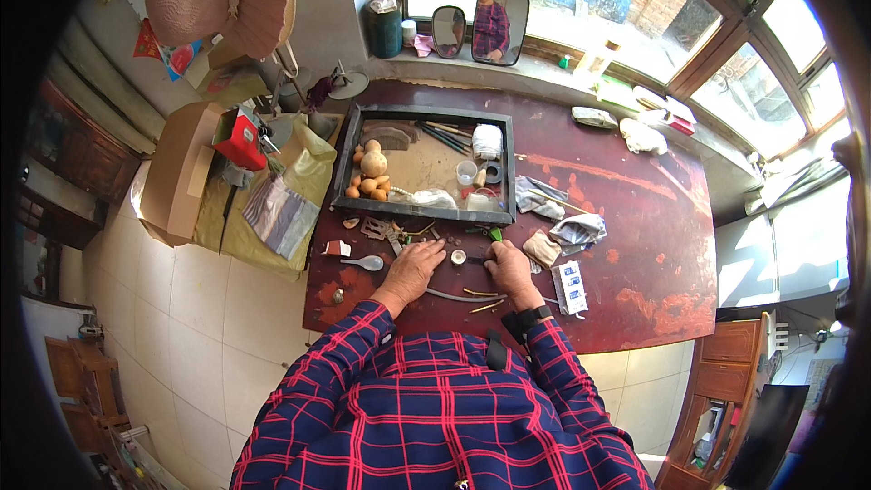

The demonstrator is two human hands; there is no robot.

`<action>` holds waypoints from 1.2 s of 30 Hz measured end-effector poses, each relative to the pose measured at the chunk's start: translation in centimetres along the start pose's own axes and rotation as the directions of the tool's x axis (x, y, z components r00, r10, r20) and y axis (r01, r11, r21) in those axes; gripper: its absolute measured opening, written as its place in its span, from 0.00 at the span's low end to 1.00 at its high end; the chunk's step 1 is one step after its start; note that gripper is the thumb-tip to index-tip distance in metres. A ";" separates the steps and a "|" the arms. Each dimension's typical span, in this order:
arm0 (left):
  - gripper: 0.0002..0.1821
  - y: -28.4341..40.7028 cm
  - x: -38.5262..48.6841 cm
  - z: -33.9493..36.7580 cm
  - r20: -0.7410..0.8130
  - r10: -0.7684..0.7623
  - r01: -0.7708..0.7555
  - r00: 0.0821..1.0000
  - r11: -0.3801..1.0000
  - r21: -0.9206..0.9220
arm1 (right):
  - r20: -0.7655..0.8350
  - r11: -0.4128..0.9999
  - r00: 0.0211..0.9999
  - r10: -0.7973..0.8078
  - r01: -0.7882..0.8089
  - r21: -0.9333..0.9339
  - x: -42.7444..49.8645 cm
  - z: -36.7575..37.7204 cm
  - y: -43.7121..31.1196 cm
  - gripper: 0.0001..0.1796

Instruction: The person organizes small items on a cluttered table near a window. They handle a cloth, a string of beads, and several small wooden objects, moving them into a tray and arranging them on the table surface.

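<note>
My left hand (415,273) lies palm down on the worn dark red table, its fingers stretched toward a few small brownish bits (454,241). Any thing under its palm is hidden. My right hand (509,272) is curled on the tabletop, beside a green-tipped object (495,234) and a small dark piece (476,260); whether it grips either is unclear. Between the hands stands a small round white container (458,257). A white spoon (367,263) rests left of my left hand. A grey cord (463,299) and thin brass-coloured rods (486,306) lie nearer my body.
A black-framed shallow tray (337,170) beyond my hands holds small gourds (373,163), pencil-like tools (446,136) and a clear cup (466,172). Crumpled cloths (578,229) and a printed white packet (570,288) lie to the right. A cardboard box (178,173) stands left.
</note>
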State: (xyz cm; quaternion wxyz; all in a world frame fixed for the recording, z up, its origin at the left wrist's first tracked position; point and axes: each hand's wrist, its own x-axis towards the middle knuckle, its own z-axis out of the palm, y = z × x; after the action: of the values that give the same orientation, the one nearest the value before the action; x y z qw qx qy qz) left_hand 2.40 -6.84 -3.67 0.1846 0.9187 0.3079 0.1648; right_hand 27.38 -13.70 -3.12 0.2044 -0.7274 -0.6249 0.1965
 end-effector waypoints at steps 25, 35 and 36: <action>0.22 0.2 -0.2 0.0 0.009 -0.028 0.028 1.000 0.999 -0.019 | -0.071 0.978 0.994 0.083 -0.068 0.195 -0.2 0.1 0.7 0.10; 0.21 0.2 -0.1 0.1 -0.002 -0.026 0.026 1.000 1.000 -0.012 | -0.069 0.969 0.995 0.070 -0.051 0.242 0.2 0.2 0.7 0.10; 0.21 0.2 -0.1 0.1 -0.002 -0.025 0.025 1.000 1.000 -0.013 | -0.037 0.964 0.995 0.095 -0.082 0.252 0.3 0.1 0.7 0.10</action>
State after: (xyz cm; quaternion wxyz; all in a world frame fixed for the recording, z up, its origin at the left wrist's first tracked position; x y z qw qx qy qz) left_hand 2.43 -7.09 -3.70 0.1921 0.9134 0.3185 0.1655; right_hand 27.94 -13.52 -3.56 0.3007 -0.7275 -0.5568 0.2651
